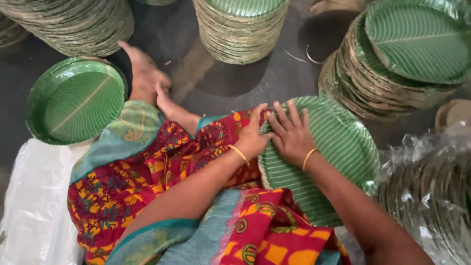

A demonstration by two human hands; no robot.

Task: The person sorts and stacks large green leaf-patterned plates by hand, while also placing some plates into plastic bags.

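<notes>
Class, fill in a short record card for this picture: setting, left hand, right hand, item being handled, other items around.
Setting: person seated on a dark floor
Left hand: rests on the near plate's left edge
Right hand: fingers spread flat on the plate
Item handled: green ribbed plate, on the lap
Other items: single green plate at left; plate stacks; plastic sheet; wrapped plates at right

We count five stacks of green leaf-patterned plates [319, 157], two hands [292, 135], two gold bangles [309, 158], one plastic-wrapped bundle [431, 191] at four o'clock.
</notes>
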